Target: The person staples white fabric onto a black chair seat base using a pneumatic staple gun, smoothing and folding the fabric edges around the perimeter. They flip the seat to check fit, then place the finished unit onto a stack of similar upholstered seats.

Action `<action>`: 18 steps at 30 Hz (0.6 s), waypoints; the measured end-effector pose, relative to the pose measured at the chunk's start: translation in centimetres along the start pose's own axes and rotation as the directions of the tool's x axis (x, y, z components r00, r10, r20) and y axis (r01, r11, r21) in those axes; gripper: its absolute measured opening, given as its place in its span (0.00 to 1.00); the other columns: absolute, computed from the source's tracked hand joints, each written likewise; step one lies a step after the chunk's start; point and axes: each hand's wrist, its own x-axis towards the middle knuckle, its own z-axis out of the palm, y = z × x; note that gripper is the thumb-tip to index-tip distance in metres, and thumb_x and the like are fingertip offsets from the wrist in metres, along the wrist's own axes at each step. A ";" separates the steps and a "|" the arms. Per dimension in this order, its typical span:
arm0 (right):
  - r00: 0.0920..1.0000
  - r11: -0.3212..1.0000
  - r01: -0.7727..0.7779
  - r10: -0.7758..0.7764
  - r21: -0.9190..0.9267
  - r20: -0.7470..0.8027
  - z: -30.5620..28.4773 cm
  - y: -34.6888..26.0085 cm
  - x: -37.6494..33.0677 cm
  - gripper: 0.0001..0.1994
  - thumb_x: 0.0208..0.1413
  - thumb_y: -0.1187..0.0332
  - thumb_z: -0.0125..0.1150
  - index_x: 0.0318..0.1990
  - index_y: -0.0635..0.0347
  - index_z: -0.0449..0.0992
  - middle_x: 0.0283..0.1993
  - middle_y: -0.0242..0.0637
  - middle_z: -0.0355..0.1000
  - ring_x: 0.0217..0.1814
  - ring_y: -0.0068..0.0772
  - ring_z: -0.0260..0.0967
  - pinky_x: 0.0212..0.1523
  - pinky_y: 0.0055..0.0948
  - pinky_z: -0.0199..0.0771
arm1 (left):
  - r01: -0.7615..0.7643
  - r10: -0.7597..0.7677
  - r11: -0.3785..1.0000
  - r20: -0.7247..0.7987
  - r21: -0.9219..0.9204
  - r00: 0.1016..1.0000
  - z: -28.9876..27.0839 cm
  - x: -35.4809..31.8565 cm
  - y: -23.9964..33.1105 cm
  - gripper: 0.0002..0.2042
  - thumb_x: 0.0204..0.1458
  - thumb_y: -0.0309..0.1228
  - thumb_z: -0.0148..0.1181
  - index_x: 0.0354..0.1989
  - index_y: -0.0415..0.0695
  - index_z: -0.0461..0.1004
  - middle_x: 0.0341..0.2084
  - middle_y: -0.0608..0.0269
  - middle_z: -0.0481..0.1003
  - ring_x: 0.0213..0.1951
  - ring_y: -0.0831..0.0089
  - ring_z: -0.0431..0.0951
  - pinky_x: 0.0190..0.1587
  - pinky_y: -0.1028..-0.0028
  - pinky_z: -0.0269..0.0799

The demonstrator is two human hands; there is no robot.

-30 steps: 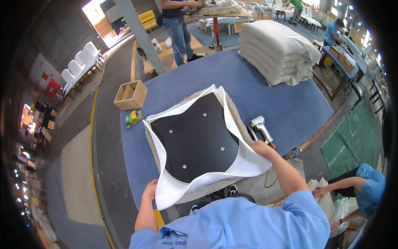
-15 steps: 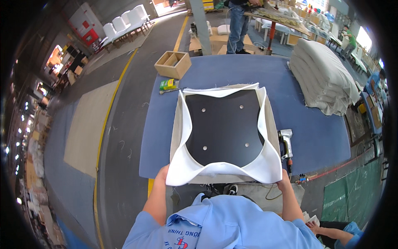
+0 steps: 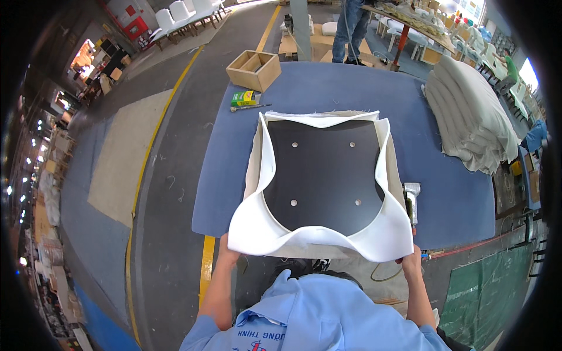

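Note:
A black board [image 3: 325,175] with several round holes lies on the table. White foam padding [image 3: 374,237] curls up around its edges, with beige fabric [image 3: 254,161] showing outside the foam. At the near left corner, my left hand [image 3: 229,248] is closed on the foam, its fingers mostly hidden beneath it. My right hand [image 3: 411,258] grips the near right corner the same way, just below a pneumatic staple gun [image 3: 412,196]. The foam corners stand raised in both hands.
The blue-topped table [image 3: 222,187] carries an open wooden box [image 3: 254,70], a green-and-yellow packet [image 3: 243,97] and a thin tool [image 3: 250,107] at far left. Folded fabric [image 3: 468,117] is piled at right. A red hose [image 3: 468,245] runs beside the table; a person stands beyond it.
My hands have moved slightly apart, spreading the near foam corners wider. The view has shifted a little, and the foam's right corner now reaches closer to the staple gun.

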 end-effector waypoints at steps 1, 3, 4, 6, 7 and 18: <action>1.000 0.999 -0.019 0.019 -0.026 -0.002 -0.1 0.1 -0.1 0.17 0.66 0.62 0.52 0.29 0.65 0.75 0.21 0.34 0.71 0.21 0.25 0.68 0.22 0.30 0.65 | -0.050 0.051 0.999 -0.030 0.021 0.998 -0.4 -0.4 -0.8 0.11 0.59 0.27 0.60 0.46 0.33 0.81 0.35 0.58 0.82 0.36 0.68 0.83 0.37 0.68 0.77; 0.999 0.996 -0.041 0.040 -0.073 -0.012 -0.8 0.4 -0.6 0.16 0.66 0.64 0.52 0.28 0.65 0.76 0.21 0.34 0.72 0.21 0.26 0.69 0.23 0.30 0.67 | -0.164 0.169 0.985 -0.086 0.061 0.982 -1.0 -0.8 -1.9 0.11 0.58 0.25 0.61 0.47 0.33 0.81 0.37 0.57 0.83 0.39 0.67 0.84 0.42 0.67 0.78; 0.999 0.994 -0.014 0.019 -0.105 0.045 -1.3 0.7 -0.5 0.15 0.65 0.66 0.53 0.29 0.66 0.77 0.22 0.35 0.73 0.22 0.26 0.70 0.24 0.30 0.68 | -0.176 0.178 0.983 -0.033 0.053 0.984 -1.4 -0.6 -2.1 0.12 0.57 0.25 0.62 0.47 0.33 0.81 0.39 0.55 0.83 0.40 0.66 0.84 0.43 0.67 0.78; 0.986 0.984 0.016 0.014 -0.177 0.166 -3.0 1.8 -0.7 0.13 0.64 0.68 0.54 0.31 0.67 0.79 0.23 0.36 0.76 0.24 0.27 0.73 0.25 0.29 0.71 | -0.172 0.169 0.984 0.073 0.050 0.983 -3.2 -0.9 -2.9 0.13 0.56 0.25 0.63 0.48 0.34 0.80 0.42 0.52 0.84 0.42 0.65 0.84 0.45 0.67 0.78; 0.957 0.966 -0.011 0.084 -0.257 0.276 -4.0 1.9 -0.1 0.11 0.63 0.69 0.55 0.33 0.66 0.80 0.25 0.37 0.77 0.25 0.28 0.75 0.26 0.29 0.73 | -0.215 0.199 0.959 0.106 0.184 0.974 -4.0 -0.8 -3.5 0.13 0.56 0.25 0.63 0.49 0.34 0.80 0.42 0.51 0.84 0.43 0.64 0.84 0.46 0.67 0.78; 0.811 0.388 0.583 -0.215 -0.714 0.545 5.3 -19.6 13.8 0.17 0.58 0.58 0.63 0.29 0.65 0.82 0.23 0.45 0.76 0.25 0.38 0.75 0.31 0.38 0.74 | -0.240 0.303 0.852 -0.065 0.464 0.951 -6.3 10.8 6.0 0.17 0.62 0.32 0.62 0.58 0.41 0.76 0.43 0.53 0.83 0.45 0.67 0.83 0.50 0.68 0.78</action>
